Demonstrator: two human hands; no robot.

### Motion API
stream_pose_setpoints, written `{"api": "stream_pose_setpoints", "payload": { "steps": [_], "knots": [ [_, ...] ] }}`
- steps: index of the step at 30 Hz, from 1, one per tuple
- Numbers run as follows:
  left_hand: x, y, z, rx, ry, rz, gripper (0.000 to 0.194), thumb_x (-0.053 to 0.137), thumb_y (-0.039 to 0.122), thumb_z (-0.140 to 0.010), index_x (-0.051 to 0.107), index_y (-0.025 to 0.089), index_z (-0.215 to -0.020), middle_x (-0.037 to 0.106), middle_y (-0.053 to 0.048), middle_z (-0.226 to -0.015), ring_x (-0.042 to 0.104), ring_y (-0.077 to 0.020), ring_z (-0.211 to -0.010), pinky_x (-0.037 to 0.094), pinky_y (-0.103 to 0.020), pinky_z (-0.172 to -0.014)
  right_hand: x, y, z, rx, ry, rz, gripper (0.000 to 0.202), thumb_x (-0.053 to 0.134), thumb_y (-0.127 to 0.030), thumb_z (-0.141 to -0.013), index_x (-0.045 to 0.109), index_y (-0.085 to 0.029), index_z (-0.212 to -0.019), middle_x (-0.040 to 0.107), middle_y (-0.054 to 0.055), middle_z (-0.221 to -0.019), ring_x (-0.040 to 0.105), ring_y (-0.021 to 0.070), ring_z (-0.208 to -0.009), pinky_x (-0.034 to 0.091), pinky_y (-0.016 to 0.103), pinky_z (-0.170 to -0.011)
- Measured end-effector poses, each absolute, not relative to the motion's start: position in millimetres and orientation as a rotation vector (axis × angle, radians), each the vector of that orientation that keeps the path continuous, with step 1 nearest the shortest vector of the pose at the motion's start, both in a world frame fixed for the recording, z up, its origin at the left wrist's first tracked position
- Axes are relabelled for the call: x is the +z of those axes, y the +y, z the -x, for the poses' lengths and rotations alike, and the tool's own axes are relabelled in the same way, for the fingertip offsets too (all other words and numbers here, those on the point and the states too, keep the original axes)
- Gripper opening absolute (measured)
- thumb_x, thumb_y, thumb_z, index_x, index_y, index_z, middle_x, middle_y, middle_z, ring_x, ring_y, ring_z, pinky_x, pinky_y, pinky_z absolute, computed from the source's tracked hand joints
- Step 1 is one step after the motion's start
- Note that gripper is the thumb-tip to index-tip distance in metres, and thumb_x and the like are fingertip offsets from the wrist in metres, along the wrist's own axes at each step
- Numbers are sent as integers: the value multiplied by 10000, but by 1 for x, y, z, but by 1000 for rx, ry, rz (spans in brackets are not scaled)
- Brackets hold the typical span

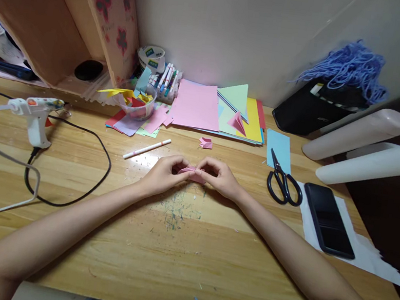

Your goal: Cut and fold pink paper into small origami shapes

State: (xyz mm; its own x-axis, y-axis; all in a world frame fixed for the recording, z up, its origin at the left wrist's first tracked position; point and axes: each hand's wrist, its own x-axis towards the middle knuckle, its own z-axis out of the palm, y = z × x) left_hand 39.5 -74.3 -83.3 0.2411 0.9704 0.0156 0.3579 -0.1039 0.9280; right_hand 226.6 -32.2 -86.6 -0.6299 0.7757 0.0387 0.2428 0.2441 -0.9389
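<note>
Between my two hands, just above the wooden table [171, 259], is a small folded piece of pink paper [198, 178]. My left hand [167, 171] pinches its left part between thumb and fingers. From the other side, my right hand [217, 176] pinches it near the middle, the two thumbs almost meeting. The fingers cover part of the paper, so its full shape is hidden. A little folded pink paper piece [205, 143] lies just beyond my hands. Left of it rests a white marker [147, 149], set at a slant.
Black-handled scissors [284, 183] lie partly on blue paper [279, 148], near a phone [329, 219]. A glue gun [36, 118] with a looping black cord stands left. Behind are a plastic bowl [142, 112] of paper scraps, stacked coloured paper [198, 105] and white rolls [360, 134].
</note>
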Motion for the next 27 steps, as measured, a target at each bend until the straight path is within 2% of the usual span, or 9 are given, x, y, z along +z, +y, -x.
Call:
{"api": "stream_pose_setpoints", "payload": {
  "steps": [12, 27],
  "knots": [
    [-81, -73, -38, 857, 1258, -1613, 191, 593, 314, -756, 626, 133, -809, 640, -23, -726, 567, -118, -654, 432, -216, -588, -88, -32, -227, 1458, -2003, 885, 175, 577, -331, -796, 557, -159, -823, 549, 0, -706, 494, 109, -616, 397, 232, -576],
    [-82, -75, -39, 770, 1335, -1650, 217, 587, 315, -734, 654, 110, -757, 621, -18, -653, 526, -113, -600, 382, -203, -539, -86, -32, -228, 1402, -2060, 870, 164, 532, -300, -814, 553, -155, -742, 549, -4, -671, 496, 110, -621, 401, 232, -588]
  ]
}}
